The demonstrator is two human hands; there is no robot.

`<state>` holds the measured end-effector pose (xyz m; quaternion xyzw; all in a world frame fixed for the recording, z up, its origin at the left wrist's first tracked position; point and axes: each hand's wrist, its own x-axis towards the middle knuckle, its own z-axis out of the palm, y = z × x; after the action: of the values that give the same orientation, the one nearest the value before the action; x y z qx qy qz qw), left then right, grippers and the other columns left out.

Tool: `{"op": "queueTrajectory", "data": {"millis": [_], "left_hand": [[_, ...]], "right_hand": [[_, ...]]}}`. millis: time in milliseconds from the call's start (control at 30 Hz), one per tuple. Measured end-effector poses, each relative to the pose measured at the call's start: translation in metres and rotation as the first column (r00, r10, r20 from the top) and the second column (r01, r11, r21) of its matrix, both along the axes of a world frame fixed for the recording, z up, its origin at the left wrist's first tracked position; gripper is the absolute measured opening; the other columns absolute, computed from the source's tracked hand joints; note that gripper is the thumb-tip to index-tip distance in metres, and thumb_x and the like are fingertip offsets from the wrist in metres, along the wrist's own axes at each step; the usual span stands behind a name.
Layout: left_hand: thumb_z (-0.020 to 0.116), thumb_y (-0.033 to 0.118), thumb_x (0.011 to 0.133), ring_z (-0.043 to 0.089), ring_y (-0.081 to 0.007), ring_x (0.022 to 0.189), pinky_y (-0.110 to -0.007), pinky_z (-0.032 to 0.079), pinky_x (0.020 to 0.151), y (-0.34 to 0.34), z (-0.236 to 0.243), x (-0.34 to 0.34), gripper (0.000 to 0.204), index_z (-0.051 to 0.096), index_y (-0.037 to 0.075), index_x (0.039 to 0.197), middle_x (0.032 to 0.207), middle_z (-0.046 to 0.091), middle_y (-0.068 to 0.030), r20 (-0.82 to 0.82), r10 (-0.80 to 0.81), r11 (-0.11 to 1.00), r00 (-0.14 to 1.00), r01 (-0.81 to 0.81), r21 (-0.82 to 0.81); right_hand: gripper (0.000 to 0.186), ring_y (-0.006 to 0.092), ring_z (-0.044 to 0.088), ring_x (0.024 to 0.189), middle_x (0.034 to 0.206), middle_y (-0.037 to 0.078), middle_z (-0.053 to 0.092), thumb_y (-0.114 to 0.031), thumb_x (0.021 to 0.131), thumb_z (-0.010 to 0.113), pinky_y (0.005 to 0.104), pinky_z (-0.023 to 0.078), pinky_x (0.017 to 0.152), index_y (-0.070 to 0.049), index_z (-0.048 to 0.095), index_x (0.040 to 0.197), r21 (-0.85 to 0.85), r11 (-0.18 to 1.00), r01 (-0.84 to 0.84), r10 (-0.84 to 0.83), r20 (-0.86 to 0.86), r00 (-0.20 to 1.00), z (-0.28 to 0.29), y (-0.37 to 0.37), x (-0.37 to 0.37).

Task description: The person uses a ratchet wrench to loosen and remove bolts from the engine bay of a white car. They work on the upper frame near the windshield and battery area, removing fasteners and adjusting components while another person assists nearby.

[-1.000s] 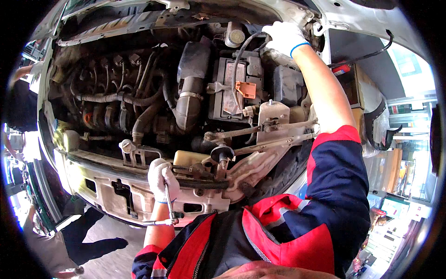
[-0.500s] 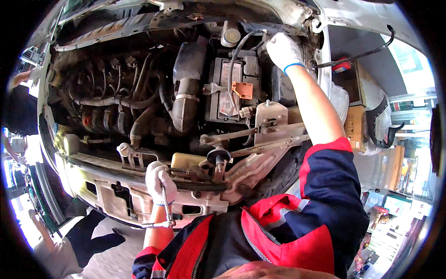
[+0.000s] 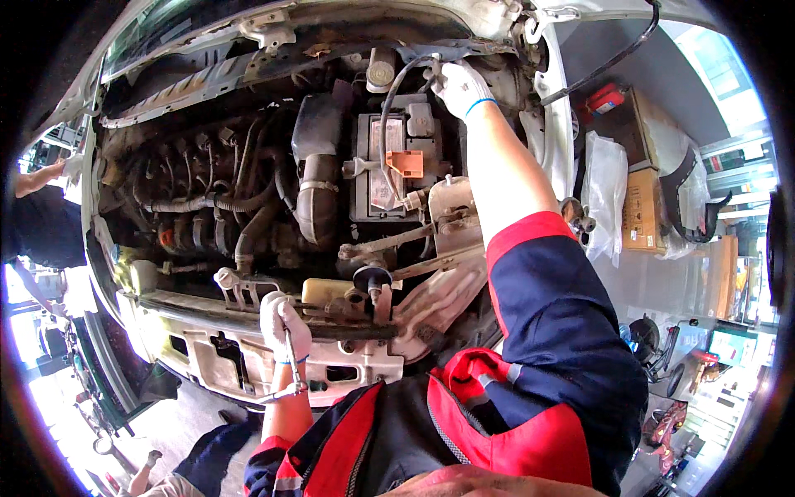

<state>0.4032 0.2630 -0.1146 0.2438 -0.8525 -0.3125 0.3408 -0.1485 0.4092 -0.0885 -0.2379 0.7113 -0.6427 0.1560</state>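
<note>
No wording or number can be read with certainty. A pale label (image 3: pixel 397 135) with small print lies along the top of the battery (image 3: pixel 365 141), in the middle of the engine bay; a dark cable (image 3: pixel 386 116) and an orange cover (image 3: pixel 405 164) hide part of it, and its letters are too small to make out. On the right, a brown cardboard box (image 3: pixel 642 207) bears dark printed marks, likewise too small to read.

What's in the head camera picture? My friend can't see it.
A white-gloved left hand holds a metal tool at the front of an open car engine bay; the gloved right hand is near a curved cable, beyond the battery.
</note>
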Motion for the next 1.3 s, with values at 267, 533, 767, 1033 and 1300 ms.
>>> {"op": "queueTrajectory", "data": {"millis": [267,533,767,1033,1300], "left_hand": [[0.047,0.013,0.099,0.059,-0.0316,0.085,-0.040,0.049,0.080,-0.001,0.004,0.004,0.020,0.059,-0.002,0.092,0.097,0.061,-0.0171,0.027,0.014,0.999,1.000,-0.015,0.039],[0.046,0.017,0.101,0.059,-0.0303,0.085,-0.039,0.049,0.079,0.004,0.009,-0.009,0.026,0.059,-0.002,0.088,0.096,0.061,-0.0165,0.002,0.021,0.998,1.000,-0.021,0.060],[0.045,0.017,0.103,0.059,-0.0313,0.082,-0.039,0.049,0.077,-0.005,0.039,-0.022,0.027,0.059,-0.002,0.089,0.090,0.060,-0.0164,-0.021,-0.105,0.994,0.994,0.105,-0.014],[0.053,0.009,0.101,0.064,-0.0208,0.089,-0.031,0.050,0.084,-0.008,0.136,-0.248,0.018,0.066,-0.001,0.105,0.095,0.066,-0.0130,-0.063,-0.492,0.869,0.868,0.494,0.027],[0.062,0.027,0.097,0.065,-0.0366,0.101,-0.041,0.052,0.087,-0.001,0.128,-0.438,0.025,0.071,0.008,0.109,0.102,0.068,-0.0199,0.133,-0.443,0.859,0.887,0.462,-0.221]], "right_hand": [[0.016,0.0157,0.064,0.078,0.102,0.010,0.068,-0.006,0.097,0.051,0.0277,0.055,0.065,0.000,0.064,0.106,-0.150,0.985,0.084,-0.005,0.460,0.888,0.028,-0.007,0.015],[0.025,0.0240,0.071,0.075,0.083,0.020,0.070,-0.017,0.092,0.055,0.0365,0.053,0.069,0.004,0.067,0.088,0.277,0.947,0.165,-0.153,-0.063,0.986,0.020,-0.002,-0.003],[0.022,0.0132,0.065,0.067,0.083,0.013,0.070,-0.013,0.091,0.054,0.0309,0.048,0.059,0.005,0.067,0.089,0.358,0.929,0.098,-0.116,0.030,0.993,0.028,0.000,0.000],[0.021,0.0241,0.066,0.070,0.080,0.016,0.070,-0.019,0.093,0.057,0.0382,0.052,0.066,-0.003,0.071,0.097,0.381,0.903,0.198,-0.117,-0.224,0.967,0.048,0.011,0.018],[0.026,0.0330,0.068,0.087,0.092,0.021,0.072,-0.023,0.094,0.060,0.0428,0.051,0.078,0.000,0.072,0.092,0.398,0.914,0.079,0.040,-0.281,0.959,0.002,-0.005,-0.020]]}}
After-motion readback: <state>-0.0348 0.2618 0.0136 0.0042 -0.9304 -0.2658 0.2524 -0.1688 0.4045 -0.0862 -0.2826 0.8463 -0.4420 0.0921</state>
